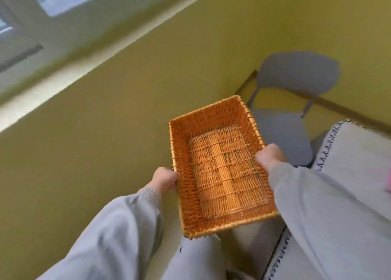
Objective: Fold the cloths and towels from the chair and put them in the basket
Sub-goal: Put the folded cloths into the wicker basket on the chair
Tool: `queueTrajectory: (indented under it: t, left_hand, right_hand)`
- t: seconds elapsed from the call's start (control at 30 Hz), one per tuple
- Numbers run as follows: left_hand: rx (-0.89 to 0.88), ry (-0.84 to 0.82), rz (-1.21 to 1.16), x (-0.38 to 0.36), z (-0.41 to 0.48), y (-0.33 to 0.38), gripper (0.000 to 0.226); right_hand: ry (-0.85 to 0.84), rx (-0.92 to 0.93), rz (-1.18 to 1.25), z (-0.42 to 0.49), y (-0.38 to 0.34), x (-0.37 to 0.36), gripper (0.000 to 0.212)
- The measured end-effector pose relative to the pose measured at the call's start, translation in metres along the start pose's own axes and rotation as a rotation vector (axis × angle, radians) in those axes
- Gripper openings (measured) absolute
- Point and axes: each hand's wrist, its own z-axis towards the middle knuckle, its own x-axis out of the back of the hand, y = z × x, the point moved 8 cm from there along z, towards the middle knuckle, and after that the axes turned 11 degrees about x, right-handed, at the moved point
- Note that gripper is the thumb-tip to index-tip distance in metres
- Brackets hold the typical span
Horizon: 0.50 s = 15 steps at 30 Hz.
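Observation:
An orange wicker basket [184, 144], rectangular and with nothing in it, is held in the air in front of me. My left hand [164, 179] grips its left rim, fingers curled over the edge. My right hand [270, 156] grips the right rim. Both arms wear grey sleeves. A grey chair [296, 76] stands beyond the basket against the yellow-green wall, with nothing visible on its seat. No cloths or towels show on it.
A white cloth-covered surface with dark stitched edging [355, 152] lies at the right, a blurred pink thing [388, 180] at its far right edge. A window and white sill [63, 76] run along the upper left. The picture is blurred.

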Motion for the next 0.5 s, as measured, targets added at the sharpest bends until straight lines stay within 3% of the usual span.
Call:
queueTrajectory:
  t: [0.23,0.5]
  left_hand:
    - [-0.253,-0.091,0.28,-0.124,0.032,0.228,0.012]
    - [-0.479,-0.151,0.507,-0.267,0.026,0.383,0.03]
  right_hand:
    - [0.152,-0.381,0.264,0.107,0.09,0.085,0.018]
    - [0.283,-0.695,0.501,0.166,0.178,0.119,0.022]
